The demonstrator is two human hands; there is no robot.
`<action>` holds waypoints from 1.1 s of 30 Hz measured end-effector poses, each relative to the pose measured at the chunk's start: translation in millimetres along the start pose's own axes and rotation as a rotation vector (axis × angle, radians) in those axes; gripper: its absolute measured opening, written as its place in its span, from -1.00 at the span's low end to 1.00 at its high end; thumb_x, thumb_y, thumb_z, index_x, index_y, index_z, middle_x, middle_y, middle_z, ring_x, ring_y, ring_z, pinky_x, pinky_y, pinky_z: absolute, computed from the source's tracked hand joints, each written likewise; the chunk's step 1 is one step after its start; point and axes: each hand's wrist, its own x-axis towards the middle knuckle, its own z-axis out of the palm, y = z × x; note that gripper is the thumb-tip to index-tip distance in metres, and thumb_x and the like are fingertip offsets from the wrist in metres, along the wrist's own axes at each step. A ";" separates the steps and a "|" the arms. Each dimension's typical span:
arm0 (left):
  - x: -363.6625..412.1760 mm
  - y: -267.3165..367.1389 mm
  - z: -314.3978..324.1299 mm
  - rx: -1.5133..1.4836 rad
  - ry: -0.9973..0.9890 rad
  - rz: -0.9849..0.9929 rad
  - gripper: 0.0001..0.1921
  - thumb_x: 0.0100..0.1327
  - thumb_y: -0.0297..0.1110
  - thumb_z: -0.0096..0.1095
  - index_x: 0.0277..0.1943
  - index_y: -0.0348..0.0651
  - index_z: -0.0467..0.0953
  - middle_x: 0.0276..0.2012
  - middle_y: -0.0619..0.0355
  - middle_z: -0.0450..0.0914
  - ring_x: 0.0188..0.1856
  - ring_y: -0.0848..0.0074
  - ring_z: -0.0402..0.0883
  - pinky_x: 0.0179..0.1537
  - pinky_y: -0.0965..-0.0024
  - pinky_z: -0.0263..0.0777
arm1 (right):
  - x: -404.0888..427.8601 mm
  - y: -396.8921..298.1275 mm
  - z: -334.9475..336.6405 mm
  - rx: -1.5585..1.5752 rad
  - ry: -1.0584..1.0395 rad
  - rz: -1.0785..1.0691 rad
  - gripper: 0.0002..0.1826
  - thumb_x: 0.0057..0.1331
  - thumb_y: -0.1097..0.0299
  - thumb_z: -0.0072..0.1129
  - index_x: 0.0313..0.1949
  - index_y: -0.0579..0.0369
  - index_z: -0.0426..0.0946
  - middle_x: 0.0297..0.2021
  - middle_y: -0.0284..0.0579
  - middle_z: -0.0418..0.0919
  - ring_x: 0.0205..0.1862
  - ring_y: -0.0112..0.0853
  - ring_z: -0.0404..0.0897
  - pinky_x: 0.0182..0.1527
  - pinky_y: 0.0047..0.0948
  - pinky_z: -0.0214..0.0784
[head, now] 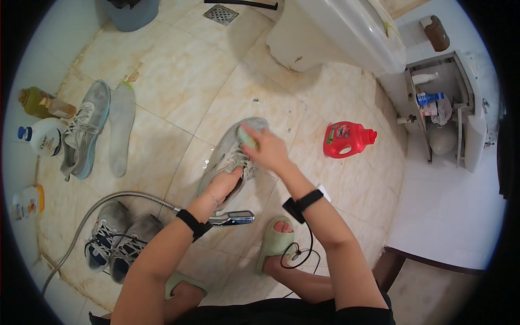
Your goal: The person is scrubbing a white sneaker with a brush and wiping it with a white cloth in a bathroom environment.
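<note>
A light grey sneaker (223, 156) with pale laces rests on the wet tiled floor before me. My left hand (223, 185) reaches into its opening and holds it by the heel part. My right hand (269, 147), slightly blurred, grips a pale green brush or block (248, 137) against the shoe's toe area. Just below the heel lies a chrome shower head (233, 218) on a metal hose. A matching sneaker (87, 126) and a grey insole (122, 130) are on the floor to the left.
A red detergent bottle (347, 139) lies to the right. Two dark grey shoes (109, 227) stand lower left, near the shower hose (93, 209). Several bottles, one a white pump bottle (46, 136), line the left wall. A toilet base (292, 44) is ahead; an open cabinet (447, 97) hangs right.
</note>
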 end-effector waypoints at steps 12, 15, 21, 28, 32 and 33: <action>-16.4 12.3 -0.3 0.308 0.326 0.832 -0.61 0.25 -0.26 0.03 0.07 -0.31 0.43 -0.03 -0.15 0.54 0.00 0.07 0.50 0.03 0.26 0.35 | 22.7 1.9 -29.8 -0.034 -0.029 0.153 -0.35 0.10 -0.04 0.16 0.23 -0.38 0.34 -0.32 0.00 0.48 -0.24 -0.11 0.55 -0.18 -0.26 0.42; -35.0 20.9 -8.8 0.569 0.334 0.763 -0.62 0.23 -0.30 0.04 0.07 -0.30 0.43 -0.04 -0.20 0.52 -0.01 -0.03 0.49 0.04 0.24 0.36 | 16.5 -10.6 -53.8 -0.009 0.082 0.192 -0.37 0.12 -0.06 0.14 0.22 -0.37 0.35 -0.32 -0.07 0.48 -0.27 -0.16 0.55 -0.21 -0.28 0.40; -29.1 -14.1 -14.8 0.673 0.413 0.878 -0.51 0.18 -0.35 0.18 0.18 -0.26 0.33 0.18 -0.08 0.36 0.16 0.08 0.38 0.15 0.22 0.28 | -10.2 -44.6 -45.0 0.195 0.126 0.007 -0.37 0.13 0.04 0.20 0.23 -0.33 0.34 -0.35 -0.11 0.46 -0.32 -0.20 0.52 -0.25 -0.31 0.38; -46.5 -24.1 -30.8 -1.176 -0.240 0.446 -0.79 0.26 -0.30 0.10 -0.10 -0.19 0.44 -0.12 0.18 0.51 -0.07 0.50 0.45 0.03 0.40 0.30 | -23.0 -47.1 -41.6 0.174 0.152 0.080 -0.37 0.10 0.09 0.22 0.22 -0.29 0.36 -0.27 -0.09 0.47 -0.27 -0.18 0.55 -0.22 -0.30 0.43; -32.6 -36.6 -28.9 -1.205 -0.265 0.403 -0.74 0.29 -0.30 0.04 -0.01 -0.19 0.43 -0.04 0.21 0.52 0.05 0.47 0.43 0.15 0.37 0.22 | -29.6 -90.0 -22.9 0.056 0.133 0.053 -0.35 0.08 0.09 0.24 0.22 -0.30 0.37 -0.35 -0.04 0.42 -0.33 -0.14 0.52 -0.28 -0.25 0.42; -32.1 -36.9 -27.5 -1.206 -0.221 0.379 -0.77 0.28 -0.30 0.07 -0.04 -0.16 0.45 -0.12 0.24 0.53 -0.01 0.49 0.45 0.06 0.39 0.26 | -32.1 -105.6 -20.3 -0.058 0.057 -0.036 -0.35 0.07 0.08 0.25 0.21 -0.30 0.37 -0.38 -0.03 0.40 -0.35 -0.13 0.51 -0.31 -0.24 0.42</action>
